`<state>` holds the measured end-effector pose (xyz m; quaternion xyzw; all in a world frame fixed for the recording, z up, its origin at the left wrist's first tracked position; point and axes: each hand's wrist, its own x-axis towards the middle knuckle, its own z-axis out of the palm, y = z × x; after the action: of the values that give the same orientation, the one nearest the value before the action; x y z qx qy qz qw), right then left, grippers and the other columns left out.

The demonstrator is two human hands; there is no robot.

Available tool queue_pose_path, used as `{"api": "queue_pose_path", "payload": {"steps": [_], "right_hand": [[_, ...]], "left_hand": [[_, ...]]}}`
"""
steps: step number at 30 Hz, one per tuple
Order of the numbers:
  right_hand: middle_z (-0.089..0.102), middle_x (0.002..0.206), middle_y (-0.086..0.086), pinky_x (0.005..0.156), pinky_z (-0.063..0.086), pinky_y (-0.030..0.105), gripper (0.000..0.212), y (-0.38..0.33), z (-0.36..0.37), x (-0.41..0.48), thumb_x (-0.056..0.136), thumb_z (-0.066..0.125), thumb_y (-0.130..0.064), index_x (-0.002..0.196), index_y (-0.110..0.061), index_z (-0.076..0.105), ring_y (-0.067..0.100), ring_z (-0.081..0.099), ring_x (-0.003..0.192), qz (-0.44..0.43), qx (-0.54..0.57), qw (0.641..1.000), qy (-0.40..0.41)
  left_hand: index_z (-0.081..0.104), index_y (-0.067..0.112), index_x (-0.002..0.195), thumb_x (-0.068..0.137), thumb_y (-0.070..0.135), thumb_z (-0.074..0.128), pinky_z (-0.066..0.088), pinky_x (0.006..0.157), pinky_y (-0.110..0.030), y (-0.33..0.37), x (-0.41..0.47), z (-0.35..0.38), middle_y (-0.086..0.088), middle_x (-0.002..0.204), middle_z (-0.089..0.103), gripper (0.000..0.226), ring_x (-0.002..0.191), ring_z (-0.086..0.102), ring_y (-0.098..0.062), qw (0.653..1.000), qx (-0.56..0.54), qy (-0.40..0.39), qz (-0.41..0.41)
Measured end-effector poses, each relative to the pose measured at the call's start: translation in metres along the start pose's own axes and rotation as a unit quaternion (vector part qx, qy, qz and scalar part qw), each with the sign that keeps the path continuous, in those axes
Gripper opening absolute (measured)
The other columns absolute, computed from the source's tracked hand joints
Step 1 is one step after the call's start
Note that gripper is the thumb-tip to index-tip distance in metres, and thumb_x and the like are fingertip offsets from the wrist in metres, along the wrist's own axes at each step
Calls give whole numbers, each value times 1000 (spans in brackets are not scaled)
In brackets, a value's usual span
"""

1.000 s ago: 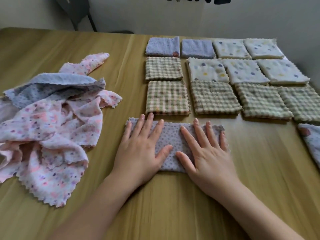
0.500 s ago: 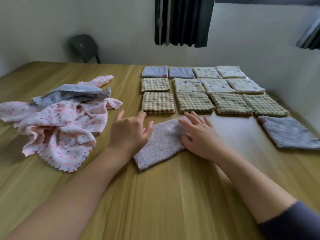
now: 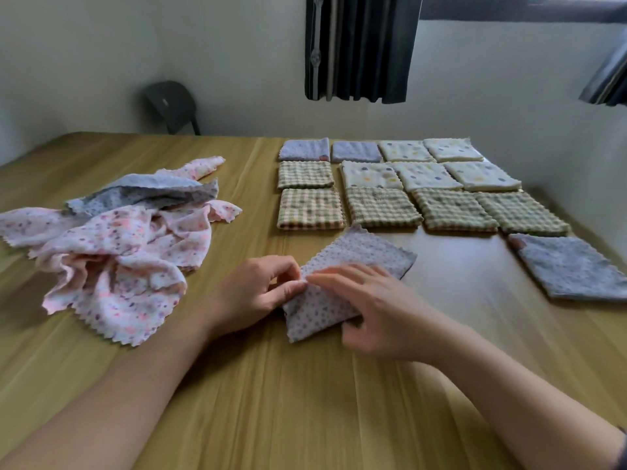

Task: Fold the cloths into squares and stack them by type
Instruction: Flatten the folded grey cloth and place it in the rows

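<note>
A folded purple dotted cloth [image 3: 359,262] lies at an angle on the wooden table [image 3: 305,401] in front of me. My left hand [image 3: 258,293] pinches its left edge between thumb and fingers. My right hand [image 3: 380,313] lies on the cloth's near half, fingers stretched toward the left hand, thumb at the near edge. A heap of unfolded pink and grey-blue cloths [image 3: 118,239] sits to the left. Folded squares lie at the back: purple ones [image 3: 305,149], checked ones [image 3: 310,208], cream dotted ones [image 3: 427,174].
One more folded grey-purple square [image 3: 570,266] lies at the right near the wall. A dark chair [image 3: 171,105] stands behind the table's far left. A dark curtain [image 3: 359,45] hangs on the back wall.
The cloth was flat under both palms a second ago. It has turned to an angle, my left hand now pinches its edge, and my head has lifted to show more of the room.
</note>
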<state>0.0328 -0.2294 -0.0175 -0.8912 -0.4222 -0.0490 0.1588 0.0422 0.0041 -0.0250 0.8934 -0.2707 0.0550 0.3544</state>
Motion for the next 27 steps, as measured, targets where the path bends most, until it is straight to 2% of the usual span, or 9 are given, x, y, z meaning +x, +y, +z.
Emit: {"api": "queue_pose_path", "payload": {"steps": [3,6,8,11,14,17,20,23,27], "right_hand": [[44,140,-8,94,36,23,72,-1,6,3,78,61,-32,143,-30,30,8,43,121,16,4,1000,20],[54,127,-4,75,40,21,60,4,11,5,78,62,-15,134,-23,44,12,54,103,15,7,997,78],[61,119,-3,74,46,25,50,6,14,5,74,54,-8,122,-19,58,16,60,100,20,33,993,108],[66,109,-9,83,44,19,53,7,14,3,68,44,-2,113,-20,66,6,59,101,69,163,971,158],[66,102,-16,80,43,10,49,7,8,0,72,43,2,108,-21,68,-5,59,98,83,250,946,188],[71,103,-8,83,49,20,42,5,4,-2,77,45,3,106,-15,70,4,63,100,74,310,929,187],[70,108,-3,89,51,33,34,5,1,-3,83,49,-1,109,-10,70,11,63,105,49,321,930,174],[69,111,-2,88,52,38,33,6,-2,-6,85,50,-17,113,-9,66,12,62,108,32,306,938,157],[68,109,-3,85,53,39,27,9,-2,-10,90,50,-22,109,-14,68,15,63,105,37,316,936,151]], "left_hand": [[58,26,80,86,39,55,36,55,-10,3,0,-2,21,69,59,14,58,50,2,999,-36,9,-29],[58,26,80,84,46,55,36,54,-14,6,1,-1,16,69,59,21,56,47,-2,996,-62,22,-54],[60,25,87,80,56,56,37,57,-12,8,-2,-4,17,74,60,32,60,49,-1,996,-83,10,-42],[51,33,117,64,77,60,37,80,-5,8,-6,-8,21,114,56,69,98,51,11,999,-3,-50,8],[35,32,139,63,72,66,31,107,-20,5,-5,-7,13,142,41,91,133,33,3,989,103,-84,63],[44,25,134,74,44,73,37,109,-36,4,-3,-5,4,141,48,70,137,35,-8,990,100,-17,100],[64,17,112,79,19,76,45,102,-38,2,-3,-7,3,128,61,35,131,46,-9,988,73,42,132],[68,23,102,78,28,75,50,96,-36,3,-5,-5,4,120,65,26,120,56,-9,993,14,-13,113],[66,23,103,85,37,59,53,71,-34,9,-5,-7,11,100,69,23,89,65,-5,993,41,-25,106]]}}
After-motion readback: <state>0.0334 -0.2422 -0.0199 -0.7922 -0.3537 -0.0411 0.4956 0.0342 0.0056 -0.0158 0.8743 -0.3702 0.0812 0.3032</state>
